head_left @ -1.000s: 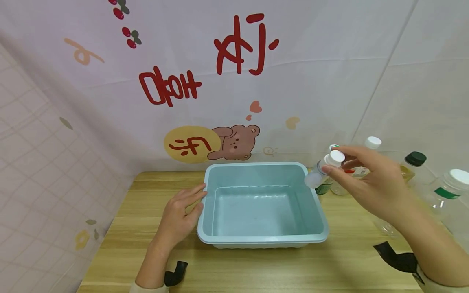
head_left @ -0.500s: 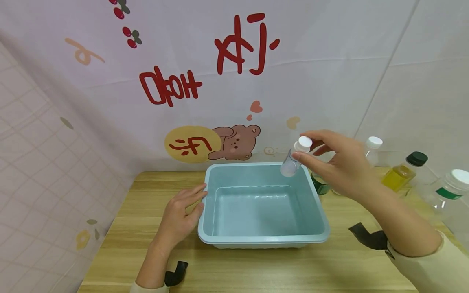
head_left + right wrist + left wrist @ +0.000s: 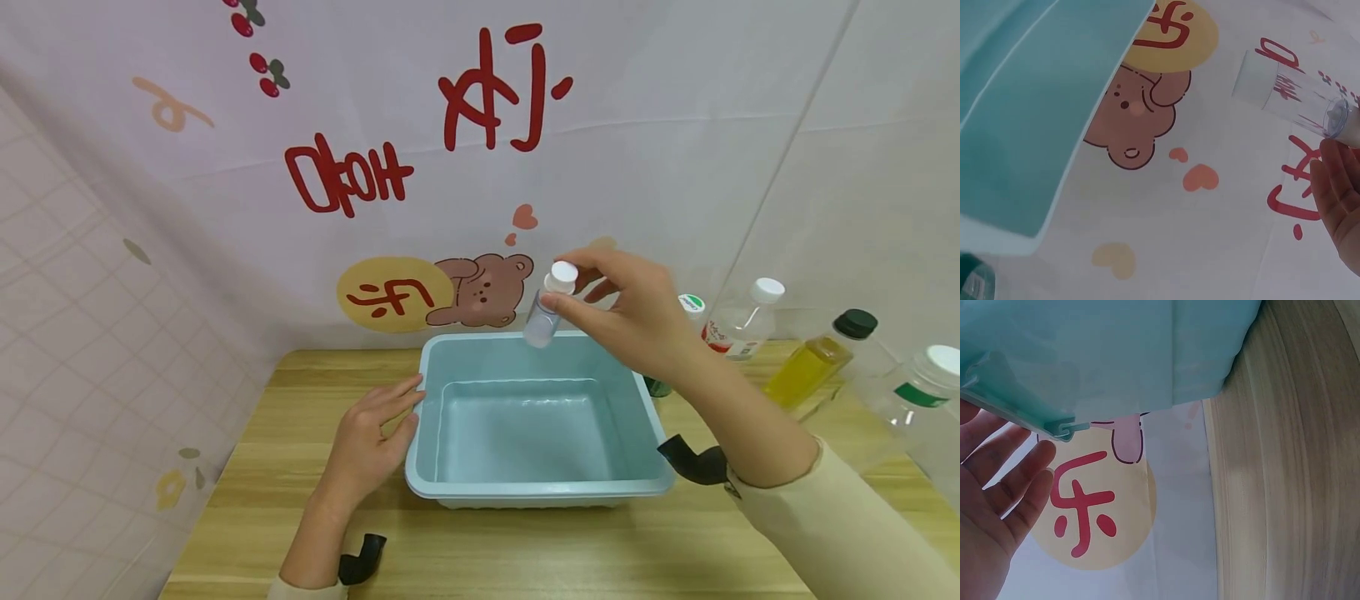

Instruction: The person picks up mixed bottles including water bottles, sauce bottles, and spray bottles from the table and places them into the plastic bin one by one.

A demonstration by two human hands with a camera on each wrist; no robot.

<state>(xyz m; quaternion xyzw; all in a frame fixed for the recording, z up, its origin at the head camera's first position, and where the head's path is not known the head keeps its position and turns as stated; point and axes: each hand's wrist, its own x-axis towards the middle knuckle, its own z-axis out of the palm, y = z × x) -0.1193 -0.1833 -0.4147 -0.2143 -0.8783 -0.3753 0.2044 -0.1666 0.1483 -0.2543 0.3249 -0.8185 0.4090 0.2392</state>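
Observation:
My right hand [image 3: 637, 312] pinches a small clear bottle [image 3: 542, 323] near its white cap, between thumb and fingers. The bottle is tilted, its base toward the lower left, over the back rim of a light blue plastic basin [image 3: 540, 489]. In the right wrist view the bottle's transparent body [image 3: 1294, 94] shows the wall cloth through it. My left hand [image 3: 372, 437] lies against the basin's left rim with its fingers loosely extended. From the left wrist, those fingers [image 3: 1029, 465] are seen right at the rim's edge. Nothing lies inside the basin in the head view.
Right of the basin stand several bottles: a white-capped one with a red label [image 3: 742, 325], a dark-capped one with yellow liquid [image 3: 810, 367] and a clear jar [image 3: 918, 392]. A green bottle [image 3: 658, 387] is partly hidden behind my right arm. Printed cloth [image 3: 637, 167] hangs behind the wooden table [image 3: 315, 367].
My right hand has carried the small bottle leftward and slightly up, from the basin's right edge to over its back rim. The left hand has stayed at the left rim.

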